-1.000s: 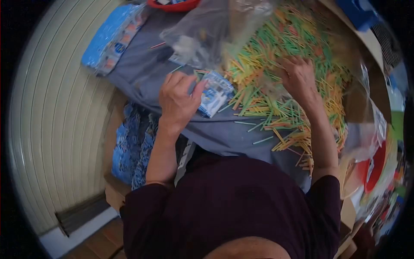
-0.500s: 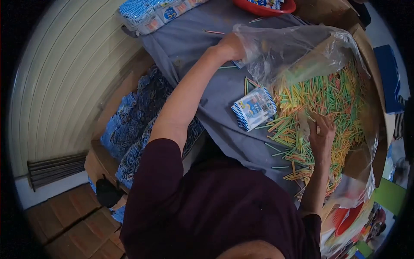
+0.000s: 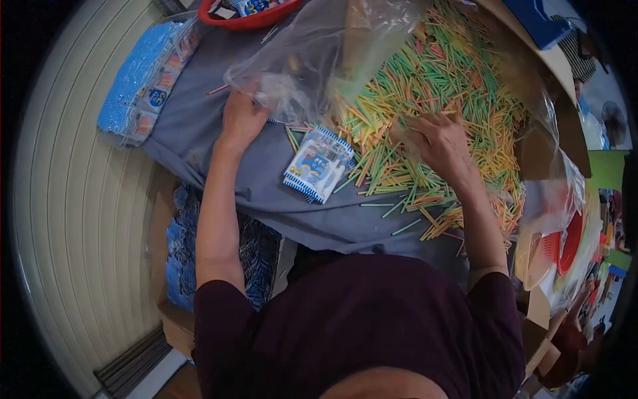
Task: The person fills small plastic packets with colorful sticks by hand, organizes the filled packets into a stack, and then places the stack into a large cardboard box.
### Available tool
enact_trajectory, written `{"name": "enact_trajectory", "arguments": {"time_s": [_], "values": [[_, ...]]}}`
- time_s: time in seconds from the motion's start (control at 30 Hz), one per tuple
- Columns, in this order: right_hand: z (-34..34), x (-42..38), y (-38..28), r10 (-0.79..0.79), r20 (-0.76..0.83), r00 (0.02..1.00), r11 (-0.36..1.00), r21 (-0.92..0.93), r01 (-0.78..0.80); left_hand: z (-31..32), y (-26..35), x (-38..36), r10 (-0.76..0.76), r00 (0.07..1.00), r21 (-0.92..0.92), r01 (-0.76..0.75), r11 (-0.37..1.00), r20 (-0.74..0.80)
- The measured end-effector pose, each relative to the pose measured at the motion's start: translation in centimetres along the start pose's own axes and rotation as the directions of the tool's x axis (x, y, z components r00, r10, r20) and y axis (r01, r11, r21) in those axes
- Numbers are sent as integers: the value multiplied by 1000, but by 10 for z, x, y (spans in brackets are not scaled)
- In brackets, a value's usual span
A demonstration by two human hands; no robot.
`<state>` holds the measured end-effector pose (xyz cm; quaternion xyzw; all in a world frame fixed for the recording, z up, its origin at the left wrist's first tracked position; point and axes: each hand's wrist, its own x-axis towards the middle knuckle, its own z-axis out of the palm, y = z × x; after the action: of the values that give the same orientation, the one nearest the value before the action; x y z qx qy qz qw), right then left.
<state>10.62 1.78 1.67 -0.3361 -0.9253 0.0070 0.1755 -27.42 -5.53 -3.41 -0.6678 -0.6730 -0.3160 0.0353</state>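
My left hand is at the edge of a crumpled clear plastic sheet; its fingertips are partly hidden there. My right hand rests on a large heap of thin green, yellow and orange sticks, fingers bent down into them. Something pale and see-through shows at its fingertips, too blurred to name. Between the hands lie small printed packets with blue striped edges, one over another. Loose sticks are scattered beside them.
A grey cloth covers the work surface. At the far left lies a large clear pack of blue packets; a red bowl holds more packets. A box with blue wrappers stands below left. Cardboard walls edge the heap.
The view has turned, so the cloth, packets and heap appear further left. Both hands keep about the same places relative to the packets; the right stays on the sticks.
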Motion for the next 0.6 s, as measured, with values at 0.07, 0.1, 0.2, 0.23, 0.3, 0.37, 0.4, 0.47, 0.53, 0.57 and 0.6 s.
{"name": "enact_trajectory", "arguments": {"time_s": [0.07, 0.1, 0.2, 0.23, 0.3, 0.37, 0.4, 0.47, 0.53, 0.57, 0.6], "values": [[0, 0, 10, -7, -52, 999, 998, 57, 10, -20, 21, -11, -264, 962, -208, 245, 947, -65], [-1, 1, 15, 2, -54, 999, 998, 61, 2, -19, 24, -25, -294, 941, -329, 228, 916, -168], [2, 10, 24, 103, -44, 994, 985, 142, -96, -24, 66, -68, -325, 900, -505, 144, 851, -292], [5, 15, 26, 110, -67, 992, 980, 173, -97, -29, 94, -77, -315, 936, -460, 214, 862, -155], [13, 27, 29, 113, -84, 990, 973, 213, -93, -32, 133, -75, -318, 948, -397, 287, 872, -14], [20, 43, 30, 153, -37, 987, 987, -33, -155, -28, 151, -69, -67, 986, 57, 59, 997, 149], [18, 48, 27, 157, -41, 987, 987, -27, -158, -26, 156, -69, -63, 986, 63, 54, 997, 151], [7, 59, 22, 283, 251, 926, 956, 7, -294, -19, 164, -67, -46, 973, 227, -7, 974, 228], [7, 65, 14, 311, 231, 922, 949, -28, -313, -14, 178, -69, -66, 956, 270, -14, 963, 286], [10, 67, 10, 329, 218, 919, 944, -65, -323, -12, 183, -71, -99, 935, 313, -13, 950, 339], [16, 69, 9, 337, 219, 916, 941, -52, -334, -8, 185, -73, -95, 931, 321, -25, 947, 351]]}}
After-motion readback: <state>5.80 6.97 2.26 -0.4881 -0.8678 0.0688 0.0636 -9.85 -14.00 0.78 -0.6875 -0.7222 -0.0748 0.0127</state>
